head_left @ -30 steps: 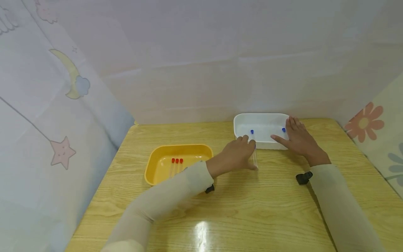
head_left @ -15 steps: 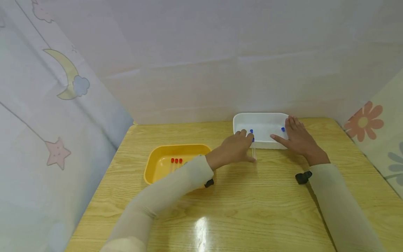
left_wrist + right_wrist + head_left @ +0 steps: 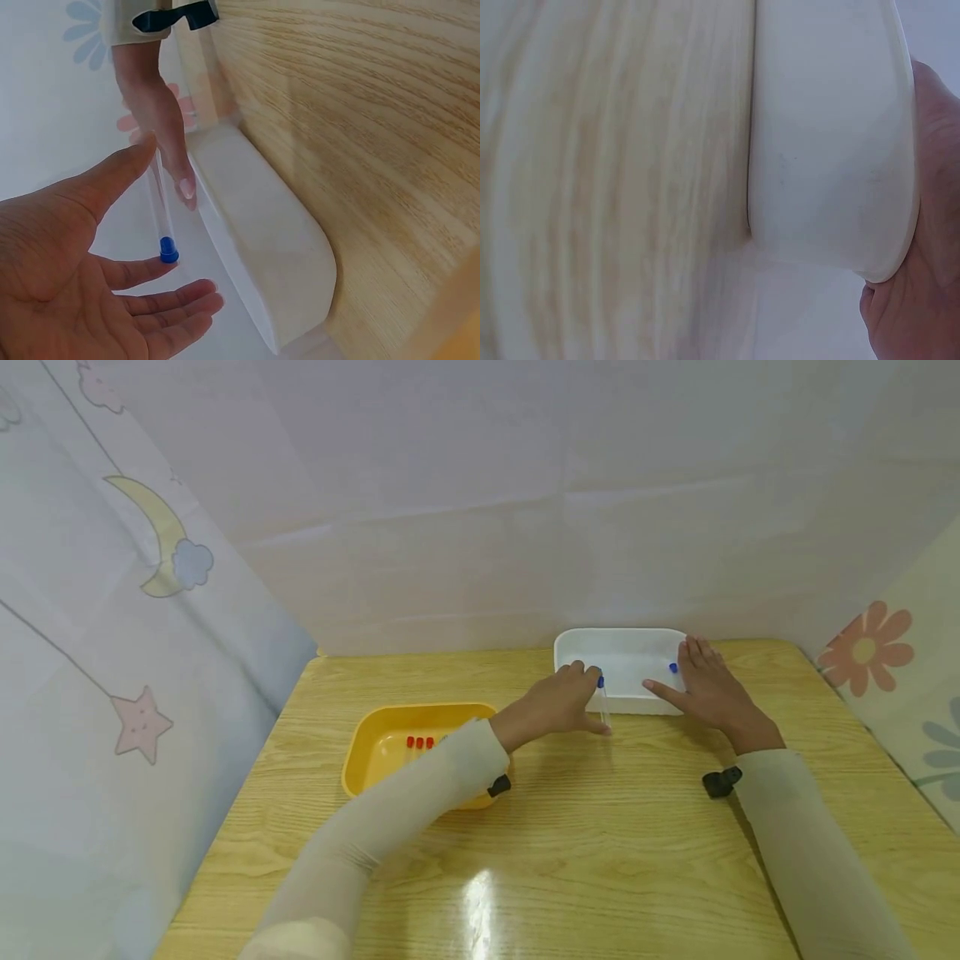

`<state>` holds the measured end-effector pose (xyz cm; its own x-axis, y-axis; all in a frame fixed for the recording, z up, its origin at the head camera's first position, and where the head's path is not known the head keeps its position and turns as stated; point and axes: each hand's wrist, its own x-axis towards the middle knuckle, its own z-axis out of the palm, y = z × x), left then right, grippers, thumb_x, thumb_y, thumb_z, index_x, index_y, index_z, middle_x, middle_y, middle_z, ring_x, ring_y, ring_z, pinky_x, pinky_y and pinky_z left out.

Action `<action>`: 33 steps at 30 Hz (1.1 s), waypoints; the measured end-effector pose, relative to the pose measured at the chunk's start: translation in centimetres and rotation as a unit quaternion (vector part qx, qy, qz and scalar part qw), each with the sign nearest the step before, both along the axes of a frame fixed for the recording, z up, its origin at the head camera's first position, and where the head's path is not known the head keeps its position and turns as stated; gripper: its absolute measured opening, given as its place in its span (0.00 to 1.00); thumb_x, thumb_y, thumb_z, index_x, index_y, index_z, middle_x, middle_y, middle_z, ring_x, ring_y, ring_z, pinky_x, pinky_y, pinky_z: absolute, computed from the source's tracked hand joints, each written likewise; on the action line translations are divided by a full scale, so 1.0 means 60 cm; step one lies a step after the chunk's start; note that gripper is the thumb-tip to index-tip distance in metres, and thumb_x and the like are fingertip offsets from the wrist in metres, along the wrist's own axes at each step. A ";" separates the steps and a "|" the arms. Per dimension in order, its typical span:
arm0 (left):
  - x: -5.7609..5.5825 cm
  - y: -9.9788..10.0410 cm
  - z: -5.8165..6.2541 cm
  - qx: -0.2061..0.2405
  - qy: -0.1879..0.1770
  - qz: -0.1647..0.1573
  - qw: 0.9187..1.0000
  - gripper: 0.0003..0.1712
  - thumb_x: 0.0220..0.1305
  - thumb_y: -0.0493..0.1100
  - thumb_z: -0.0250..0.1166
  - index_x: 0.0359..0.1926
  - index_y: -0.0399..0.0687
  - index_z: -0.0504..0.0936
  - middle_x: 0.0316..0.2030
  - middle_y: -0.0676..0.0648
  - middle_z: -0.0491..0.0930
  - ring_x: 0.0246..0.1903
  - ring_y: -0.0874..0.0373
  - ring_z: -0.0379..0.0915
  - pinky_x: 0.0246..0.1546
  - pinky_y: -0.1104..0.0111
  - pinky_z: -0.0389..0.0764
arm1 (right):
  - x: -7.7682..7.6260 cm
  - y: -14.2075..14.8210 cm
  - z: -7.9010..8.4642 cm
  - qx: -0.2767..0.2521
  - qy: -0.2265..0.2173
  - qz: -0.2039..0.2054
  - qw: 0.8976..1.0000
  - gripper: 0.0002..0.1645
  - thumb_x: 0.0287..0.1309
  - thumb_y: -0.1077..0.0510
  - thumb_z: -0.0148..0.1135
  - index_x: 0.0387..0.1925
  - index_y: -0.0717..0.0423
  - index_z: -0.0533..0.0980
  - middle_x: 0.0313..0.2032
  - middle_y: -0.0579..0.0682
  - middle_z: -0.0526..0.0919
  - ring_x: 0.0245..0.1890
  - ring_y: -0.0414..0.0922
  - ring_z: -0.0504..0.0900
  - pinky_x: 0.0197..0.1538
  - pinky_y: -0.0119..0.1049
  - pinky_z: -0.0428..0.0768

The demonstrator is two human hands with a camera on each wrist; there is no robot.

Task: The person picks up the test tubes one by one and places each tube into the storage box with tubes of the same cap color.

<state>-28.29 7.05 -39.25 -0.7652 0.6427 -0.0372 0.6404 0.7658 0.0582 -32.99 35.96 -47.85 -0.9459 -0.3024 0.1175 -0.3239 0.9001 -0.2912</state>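
My left hand pinches a clear, blue-capped test tube end to end, just over the front wall of the white tray. In the left wrist view, the thumb is at the tube's clear end and the index fingertip at its blue cap; the other fingers extend free. My right hand rests with straight fingers on the tray's right rim, thumb spread along the front. Beside it, inside the tray, another blue cap shows; whatever it tops is hidden.
A yellow tray stands to the left, partly covered by my left sleeve. Several red-capped tubes lie in it. Behind the white tray hangs a pale cloth, close to the table's far edge.
My left hand has moved slightly away from me with the tube, up to the white tray's front edge. It now hides a blue cap seen inside earlier. The right hand stays put.
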 end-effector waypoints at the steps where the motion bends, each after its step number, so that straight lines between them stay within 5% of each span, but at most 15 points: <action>1: -0.002 -0.001 -0.001 0.003 -0.001 0.000 1.000 0.51 0.57 0.70 0.70 0.68 0.40 0.69 0.51 0.47 0.75 0.43 0.60 0.71 0.40 0.71 0.78 | 0.000 0.000 0.001 -0.001 -0.002 0.001 1.000 0.65 0.71 0.27 0.45 0.75 0.77 0.34 0.76 0.67 0.24 0.77 0.63 0.23 0.75 0.59 0.28; 22: -0.049 -0.006 -0.014 0.037 -0.014 -0.010 0.999 0.56 0.58 0.70 0.69 0.75 0.42 0.62 0.61 0.44 0.72 0.56 0.55 0.72 0.55 0.66 0.77 | -0.001 0.001 -0.003 -0.006 0.004 0.001 1.000 0.65 0.70 0.27 0.46 0.75 0.76 0.34 0.76 0.69 0.25 0.77 0.67 0.28 0.75 0.58 0.27; 33: -0.073 -0.003 -0.011 0.085 -0.075 -0.020 0.993 0.58 0.59 0.69 0.70 0.77 0.41 0.58 0.68 0.40 0.68 0.63 0.53 0.70 0.62 0.65 0.74 | -0.002 0.003 -0.003 -0.003 0.001 -0.004 1.000 0.65 0.70 0.26 0.45 0.75 0.76 0.33 0.77 0.69 0.25 0.77 0.66 0.28 0.75 0.58 0.27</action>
<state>-32.70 6.90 -39.94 -0.7334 0.6788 -0.0375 0.6437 0.7112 0.2825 -33.12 36.11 -48.01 -0.9478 -0.2950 0.1214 -0.3182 0.9008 -0.2954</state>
